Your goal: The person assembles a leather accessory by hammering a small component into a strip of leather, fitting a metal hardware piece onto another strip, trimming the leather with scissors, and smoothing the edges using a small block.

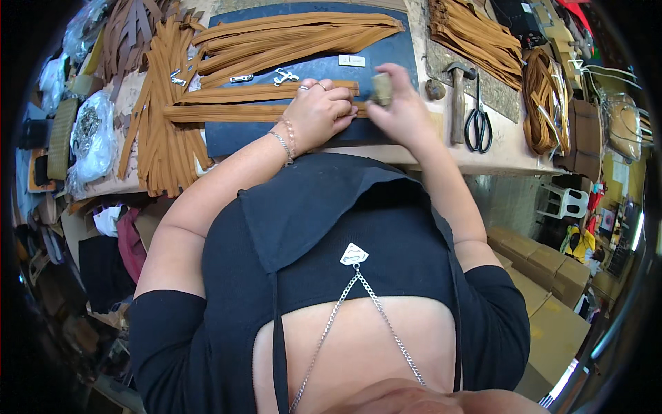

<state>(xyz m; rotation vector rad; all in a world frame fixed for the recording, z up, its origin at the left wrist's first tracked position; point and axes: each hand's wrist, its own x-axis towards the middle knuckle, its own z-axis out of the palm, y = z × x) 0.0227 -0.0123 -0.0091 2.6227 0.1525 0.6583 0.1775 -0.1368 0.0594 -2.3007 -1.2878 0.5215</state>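
Observation:
My left hand (318, 114) rests on the near brown zipper strips, fingers curled and pinching at the end of the nearest zipper (234, 112). Another brown zipper (255, 91) runs just beyond it, under the same hand. In my right hand (403, 114), slightly smeared by motion, is a small beige-yellow block (381, 90), held close to the zipper ends. Both hands work over a dark blue board (238, 141). Silver zipper sliders (285, 76) lie on the board beyond my left hand, near a small white rectangular piece (352, 61).
A thick bundle of brown zippers (296, 41) covers the board's far part; more zippers (162, 124) hang over the table edge at left. On the right lie a hammer (458, 103), black-handled scissors (478, 121), a small round lump (435, 89) and a coiled brown bundle (541, 103).

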